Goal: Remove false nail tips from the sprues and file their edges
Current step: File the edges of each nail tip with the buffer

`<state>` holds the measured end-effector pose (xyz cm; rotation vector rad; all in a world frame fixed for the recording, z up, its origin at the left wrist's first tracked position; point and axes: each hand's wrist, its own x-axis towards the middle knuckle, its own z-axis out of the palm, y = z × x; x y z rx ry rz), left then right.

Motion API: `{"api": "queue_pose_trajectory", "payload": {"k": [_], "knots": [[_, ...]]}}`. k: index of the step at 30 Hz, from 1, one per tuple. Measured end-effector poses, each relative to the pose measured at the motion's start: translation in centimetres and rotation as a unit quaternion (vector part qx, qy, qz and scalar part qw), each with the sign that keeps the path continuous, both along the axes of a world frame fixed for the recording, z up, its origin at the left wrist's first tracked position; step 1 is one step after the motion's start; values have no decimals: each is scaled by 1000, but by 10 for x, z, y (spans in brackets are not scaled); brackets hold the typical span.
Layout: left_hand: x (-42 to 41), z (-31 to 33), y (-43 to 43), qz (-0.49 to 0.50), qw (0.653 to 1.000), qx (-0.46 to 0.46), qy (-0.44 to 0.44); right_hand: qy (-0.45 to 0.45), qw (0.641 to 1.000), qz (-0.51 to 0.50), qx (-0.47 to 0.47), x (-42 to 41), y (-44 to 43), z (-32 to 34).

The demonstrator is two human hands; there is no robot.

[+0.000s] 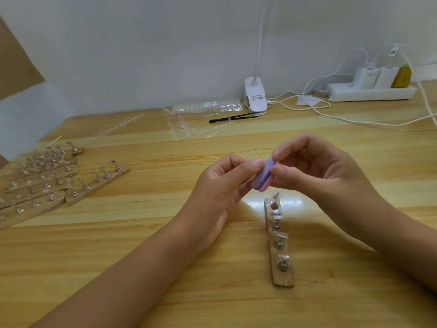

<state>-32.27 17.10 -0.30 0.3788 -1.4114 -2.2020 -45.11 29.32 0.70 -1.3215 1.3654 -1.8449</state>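
My left hand grips a small purple and pink buffer block above the table's middle. My right hand pinches something tiny against the block's upper edge between thumb and forefinger; the thing itself is too small and hidden to make out. Just below the hands lies a wooden strip with several metal studs, some carrying clear nail tips. Clear sprues of nail tips lie flat further back.
Several more wooden stud strips are stacked at the left. At the back stand a bag of tips, black tweezers, a white clip lamp and a power strip with white cables.
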Motion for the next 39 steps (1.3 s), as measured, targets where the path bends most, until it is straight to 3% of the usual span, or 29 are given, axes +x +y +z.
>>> {"api": "queue_pose_trajectory", "payload": {"k": [4, 17, 21, 24, 39], "knots": [[0, 1, 0, 7, 1000, -8, 2, -26, 999, -18, -34, -1, -2, -1], [1, 1, -1, 3, 1000, -15, 1, -49, 999, -17, -12, 3, -3, -1], [1, 1, 0, 1, 1000, -28, -3, -20, 999, 24, 30, 5, -2, 0], [1, 0, 0, 4, 1000, -25, 8, -31, 999, -16, -11, 2, -2, 2], [-1, 0, 1, -4, 997, -73, -6, 2, 999, -42, 19, -7, 0, 8]]}}
